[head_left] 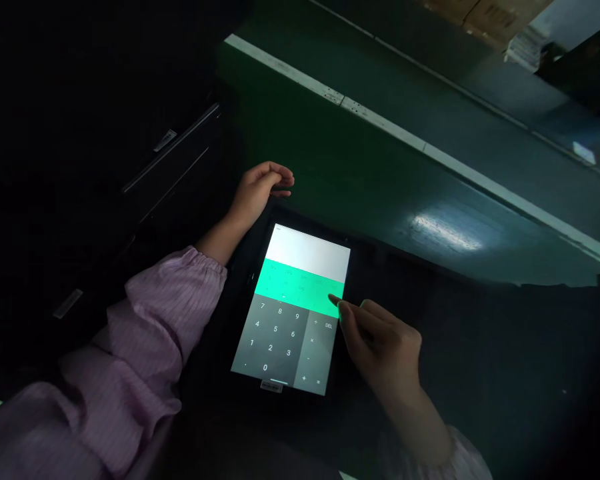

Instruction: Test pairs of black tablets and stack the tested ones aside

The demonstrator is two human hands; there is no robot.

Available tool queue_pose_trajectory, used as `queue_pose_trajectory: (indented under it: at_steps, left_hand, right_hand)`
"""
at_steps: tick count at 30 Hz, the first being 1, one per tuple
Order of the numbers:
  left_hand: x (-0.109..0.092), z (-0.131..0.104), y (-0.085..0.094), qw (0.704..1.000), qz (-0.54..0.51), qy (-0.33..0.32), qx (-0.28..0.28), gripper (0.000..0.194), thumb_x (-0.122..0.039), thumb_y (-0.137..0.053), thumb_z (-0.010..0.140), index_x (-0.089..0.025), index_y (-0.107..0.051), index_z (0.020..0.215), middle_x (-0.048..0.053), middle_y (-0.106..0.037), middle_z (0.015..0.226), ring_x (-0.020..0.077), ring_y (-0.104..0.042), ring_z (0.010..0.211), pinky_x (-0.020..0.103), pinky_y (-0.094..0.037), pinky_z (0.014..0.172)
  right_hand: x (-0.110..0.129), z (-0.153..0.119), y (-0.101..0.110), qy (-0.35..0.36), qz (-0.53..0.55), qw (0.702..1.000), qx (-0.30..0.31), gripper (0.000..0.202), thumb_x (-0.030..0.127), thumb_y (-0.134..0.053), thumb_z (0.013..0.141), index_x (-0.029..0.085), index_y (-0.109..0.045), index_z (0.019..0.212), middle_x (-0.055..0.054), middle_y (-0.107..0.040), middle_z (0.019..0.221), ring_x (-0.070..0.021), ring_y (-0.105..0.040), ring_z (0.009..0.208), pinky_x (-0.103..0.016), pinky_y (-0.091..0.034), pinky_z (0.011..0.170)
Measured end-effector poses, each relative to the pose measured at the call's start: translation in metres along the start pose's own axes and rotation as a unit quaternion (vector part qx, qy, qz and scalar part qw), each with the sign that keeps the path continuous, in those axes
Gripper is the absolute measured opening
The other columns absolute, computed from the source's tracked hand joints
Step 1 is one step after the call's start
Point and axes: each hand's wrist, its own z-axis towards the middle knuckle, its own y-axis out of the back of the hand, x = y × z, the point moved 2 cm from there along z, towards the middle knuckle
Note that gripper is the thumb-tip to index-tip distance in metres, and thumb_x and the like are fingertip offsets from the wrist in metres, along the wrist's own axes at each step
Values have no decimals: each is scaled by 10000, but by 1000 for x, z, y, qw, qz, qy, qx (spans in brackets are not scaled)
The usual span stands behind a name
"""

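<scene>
From where I stand, the brightest thing in this dim room is a slim black tablet with a lit rectangular screen (275, 339), lying between the person's hands on a dark surface too shadowed to make out. It shows a calculator: a blank white display at the top, a bright green band (290, 285) of faint function keys across the middle, then white digits on dark grey with a lighter grey column of operators at the right. A small pale printed label (271, 387) sits at the lower edge.

The right hand (387, 343) reaches in from the right, its index finger stretched over the right end of the green band, at or just above the glass; I cannot tell which. The other fingers fold inward, and whether they close on anything is hidden from me. The left hand (257, 190) lies just beyond the tablet's upper left corner, its fingers loosely curved with a gap inside and nothing gripped. A lilac striped sleeve with a gathered cuff (160, 317) covers that forearm.

Beyond the hands spreads a glossy dark green surface (330, 160) edged by a long white strip (380, 127). At the far upper right are brown cardboard boxes (500, 19), blurred and cut off by the edge of view; their contents are out of sight.
</scene>
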Motion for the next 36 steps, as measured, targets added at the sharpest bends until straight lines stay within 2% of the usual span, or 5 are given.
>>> queue_pose_trajectory:
  at_steps: [15, 20, 24, 30, 36]
  left_hand:
    - [-4, 3, -3, 1000, -10, 9, 11, 318, 37, -398, 886, -140, -619, 742, 21, -662, 801, 138, -677, 834, 228, -577, 703]
    - [-7, 8, -6, 999, -28, 30, 9, 358, 74, -367, 907, -128, -609, 738, 18, -647, 783, 124, -667, 799, 213, -569, 672]
    - [-6, 7, -7, 998, -42, 37, 8, 360, 74, -374, 914, -128, -603, 723, 18, -640, 777, 122, -661, 792, 210, -559, 669]
    - [-5, 7, -8, 998, -33, 46, 2, 361, 67, -367, 908, -135, -598, 717, 20, -640, 785, 127, -658, 808, 215, -550, 688]
    - [-5, 8, -7, 999, -30, 44, 0, 334, 53, -387, 899, -137, -601, 727, 20, -643, 792, 124, -660, 815, 206, -555, 685]
  right_hand:
    - [14, -5, -1, 30, 4, 999, -15, 259, 160, -587, 983, 97, -791, 836, 49, -388, 595, -45, -386, 444, -204, -279, 405]
    - [34, -6, -19, 127, 7, 992, 1, 206, 200, -614, 971, 188, -797, 1067, -111, -659, 968, -237, -620, 957, -353, -577, 718]
    - [36, -6, -30, 128, -34, 991, -9, 171, 151, -636, 945, 201, -786, 1009, -148, -572, 1320, -397, -323, 1458, -592, -489, 1037]
    - [41, -3, -37, 144, -58, 986, 54, 281, 203, -580, 980, 224, -713, 1227, -191, -404, 1527, -444, -46, 1562, -772, -327, 1099]
    - [18, -3, -3, 79, -69, 989, -101, 224, 96, -583, 930, 184, -785, 892, -105, -623, 1376, -427, -337, 1480, -670, -393, 1117]
